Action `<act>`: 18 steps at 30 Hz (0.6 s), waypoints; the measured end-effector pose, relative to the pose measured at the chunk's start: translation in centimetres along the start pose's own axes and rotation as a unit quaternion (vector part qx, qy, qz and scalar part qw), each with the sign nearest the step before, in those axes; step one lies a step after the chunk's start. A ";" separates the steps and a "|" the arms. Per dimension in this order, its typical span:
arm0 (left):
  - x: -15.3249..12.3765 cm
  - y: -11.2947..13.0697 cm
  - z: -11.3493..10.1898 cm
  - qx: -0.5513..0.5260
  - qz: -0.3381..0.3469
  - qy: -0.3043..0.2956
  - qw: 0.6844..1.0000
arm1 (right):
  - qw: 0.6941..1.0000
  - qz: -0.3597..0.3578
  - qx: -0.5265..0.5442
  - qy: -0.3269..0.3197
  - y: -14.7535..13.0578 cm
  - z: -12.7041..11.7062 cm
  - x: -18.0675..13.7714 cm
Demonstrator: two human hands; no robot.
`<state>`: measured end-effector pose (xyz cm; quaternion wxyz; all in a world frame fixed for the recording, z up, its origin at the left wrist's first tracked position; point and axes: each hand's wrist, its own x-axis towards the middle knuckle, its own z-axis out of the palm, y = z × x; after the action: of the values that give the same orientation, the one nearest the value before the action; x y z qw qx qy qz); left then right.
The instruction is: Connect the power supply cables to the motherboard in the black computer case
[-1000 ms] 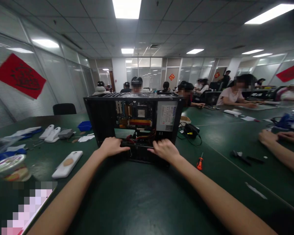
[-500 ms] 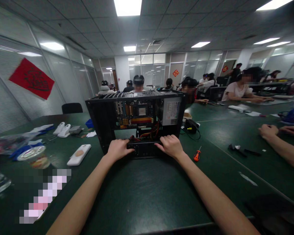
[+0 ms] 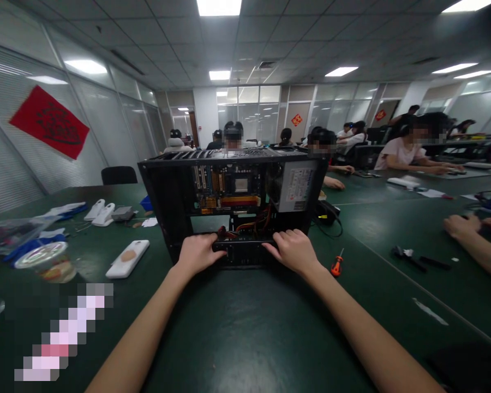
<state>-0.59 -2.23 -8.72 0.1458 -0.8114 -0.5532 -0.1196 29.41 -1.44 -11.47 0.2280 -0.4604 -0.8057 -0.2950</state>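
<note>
A black computer case (image 3: 175, 202) stands on the green table with its open side facing me. Inside it show a motherboard (image 3: 210, 188), a silver power supply (image 3: 297, 187) and loose coloured cables (image 3: 256, 222). My left hand (image 3: 198, 254) is closed over the lower front edge, thumb along the outer face. Further right, my right hand (image 3: 294, 251) grips the same edge, its thumb pointing inward. The fingers of both hands curl behind the edge and are partly hidden. An orange-handled screwdriver (image 3: 336, 265) lies right of the case.
On the left are a white phone-shaped item (image 3: 127, 258), a plastic cup (image 3: 51, 262) and a clear bag (image 3: 14, 234). Black parts (image 3: 409, 256) and a black cable (image 3: 331, 215) lie to the right. Another person's hand (image 3: 462, 226) rests at the right edge.
The case looks slightly larger and its right end reaches further right in view. Both hands keep their grip on the edge. The camera view has shifted a little.
</note>
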 end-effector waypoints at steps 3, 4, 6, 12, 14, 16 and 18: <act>-0.1 0.2 0.1 -0.006 0.001 0.003 1.000 | 0.997 0.027 0.061 -0.036 -1.1 -1.2 1.1; 0.0 0.3 0.1 -0.006 -0.002 -0.001 1.000 | 0.993 0.029 0.103 -0.043 -1.6 -1.6 1.8; 0.1 0.4 -0.1 -0.006 -0.008 -0.017 1.000 | 0.978 0.020 0.198 -0.062 -2.5 -2.1 3.9; 2.6 -1.3 -3.4 -0.122 0.040 -0.224 0.966 | 0.928 0.002 0.327 -0.177 -4.9 -1.4 10.9; 4.0 -2.1 -4.8 -0.168 0.032 -0.276 0.946 | 0.934 0.019 0.291 -0.205 -5.4 -0.6 12.0; 5.1 -2.5 -5.8 -0.178 0.012 -0.261 0.949 | 0.935 0.032 0.255 -0.242 -5.8 0.1 12.3; 5.9 -2.4 -6.2 -0.178 -0.007 -0.208 0.962 | 0.931 0.028 0.250 -0.263 -5.9 0.7 12.3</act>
<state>-0.96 1.38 -0.60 -0.1202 -0.8275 -0.5465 -0.0452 18.34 4.07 -5.69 0.1243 -0.4721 -0.8711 0.0543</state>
